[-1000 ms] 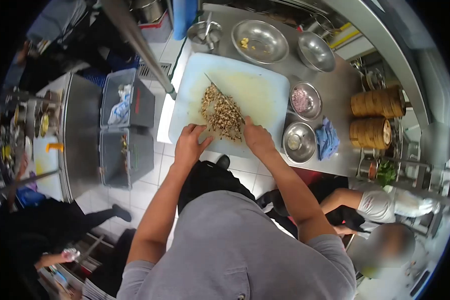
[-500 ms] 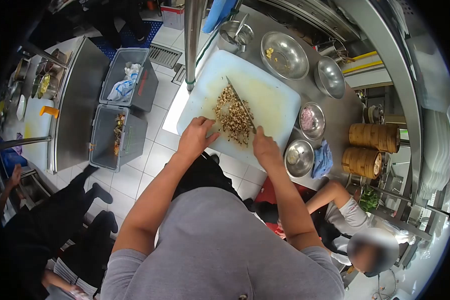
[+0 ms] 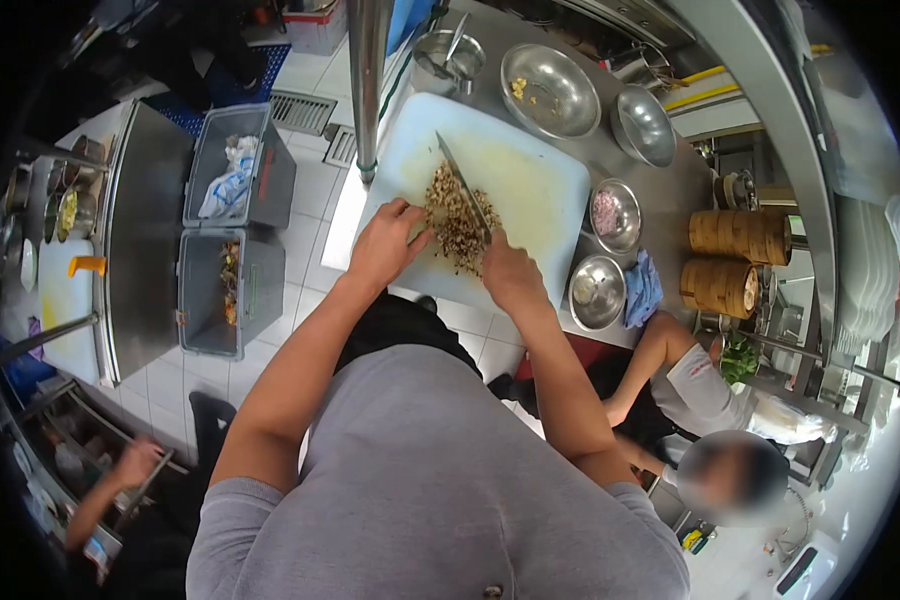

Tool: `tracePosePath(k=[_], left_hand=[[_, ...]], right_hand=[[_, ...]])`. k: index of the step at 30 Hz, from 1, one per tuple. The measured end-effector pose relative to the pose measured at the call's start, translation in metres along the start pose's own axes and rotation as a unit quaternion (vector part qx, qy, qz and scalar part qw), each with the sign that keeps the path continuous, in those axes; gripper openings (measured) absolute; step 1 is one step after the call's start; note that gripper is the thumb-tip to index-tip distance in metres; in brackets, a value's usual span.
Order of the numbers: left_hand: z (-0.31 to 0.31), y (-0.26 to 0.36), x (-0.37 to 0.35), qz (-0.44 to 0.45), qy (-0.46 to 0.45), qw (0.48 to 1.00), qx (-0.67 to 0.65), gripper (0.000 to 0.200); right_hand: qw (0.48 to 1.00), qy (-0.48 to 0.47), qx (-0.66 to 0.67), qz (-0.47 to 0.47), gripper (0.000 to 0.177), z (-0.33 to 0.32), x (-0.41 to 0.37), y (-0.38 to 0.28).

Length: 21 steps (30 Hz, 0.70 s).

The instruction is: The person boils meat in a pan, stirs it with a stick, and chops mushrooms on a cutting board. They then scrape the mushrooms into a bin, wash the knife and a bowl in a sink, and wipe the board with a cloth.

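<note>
My right hand [image 3: 513, 275] grips the handle of a kitchen knife [image 3: 460, 180], its long blade lying across a pile of finely chopped brown and pale bits [image 3: 448, 222]; their exact kind I cannot make out. The pile sits on a large white cutting board [image 3: 535, 190] with yellowish stains. At the pile's left edge, my left hand [image 3: 385, 245] rests on the board with its thumb apart from the fingers, holding nothing visible.
Steel bowls stand right of the board, one with yellow bits [image 3: 560, 75], another with pink chopped food [image 3: 615, 215]. A blue cloth [image 3: 643, 290] and bamboo steamers [image 3: 738, 237] lie beyond. Grey bins [image 3: 232, 290] stand left. A co-worker [image 3: 705, 385] is close at right.
The whole view has shifted slightly. My knife stays over the chopped pile, my left hand beside it. At lower left, a co-worker has moved and their hand now shows; the co-worker at right has shifted an arm.
</note>
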State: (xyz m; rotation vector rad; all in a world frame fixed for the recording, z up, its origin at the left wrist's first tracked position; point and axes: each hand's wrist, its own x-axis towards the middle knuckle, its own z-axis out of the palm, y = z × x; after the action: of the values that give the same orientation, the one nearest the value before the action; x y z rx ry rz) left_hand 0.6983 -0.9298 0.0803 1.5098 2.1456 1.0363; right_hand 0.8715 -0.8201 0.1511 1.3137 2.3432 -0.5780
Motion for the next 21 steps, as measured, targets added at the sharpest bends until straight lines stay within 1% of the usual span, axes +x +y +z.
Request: tracePosePath(k=[3, 5, 7, 10, 13, 16, 19, 21], left_hand=[[-0.002, -0.006, 0.006, 0.003, 0.002, 1.0, -0.019, 0.028], [-0.004, -0.005, 0.007, -0.008, -0.018, 1.0, -0.018, 0.027], [-0.007, -0.009, 0.01, -0.009, -0.019, 1.0, -0.011, 0.026], [-0.01, -0.012, 0.009, 0.003, -0.021, 1.0, -0.015, 0.025], [-0.016, -0.011, 0.003, 0.0, -0.031, 0.999, -0.036, 0.025], [-0.013, -0.017, 0.002, 0.015, -0.038, 0.999, -0.036, 0.025], [-0.016, -0.018, 0.001, 0.021, -0.036, 0.999, -0.031, 0.024], [-0.014, -0.02, -0.003, 0.024, -0.023, 0.999, -0.038, 0.024]], right_hand=[[0.998, 0.016, 0.046, 0.034, 0.035, 0.034, -0.001, -0.003], [0.996, 0.033, 0.07, 0.038, 0.035, 0.045, 0.006, -0.012], [0.994, 0.039, 0.093, 0.044, 0.032, 0.043, 0.009, -0.015], [0.995, 0.056, 0.084, 0.023, 0.029, 0.022, -0.016, -0.023], [0.988, 0.034, 0.095, 0.115, 0.027, 0.066, 0.015, -0.026], [0.993, 0.046, 0.092, 0.055, 0.026, 0.051, 0.017, -0.017], [0.999, 0.031, 0.001, 0.043, 0.025, -0.001, -0.013, -0.014], [0.999, 0.03, 0.004, 0.041, 0.025, 0.013, -0.007, 0.002]])
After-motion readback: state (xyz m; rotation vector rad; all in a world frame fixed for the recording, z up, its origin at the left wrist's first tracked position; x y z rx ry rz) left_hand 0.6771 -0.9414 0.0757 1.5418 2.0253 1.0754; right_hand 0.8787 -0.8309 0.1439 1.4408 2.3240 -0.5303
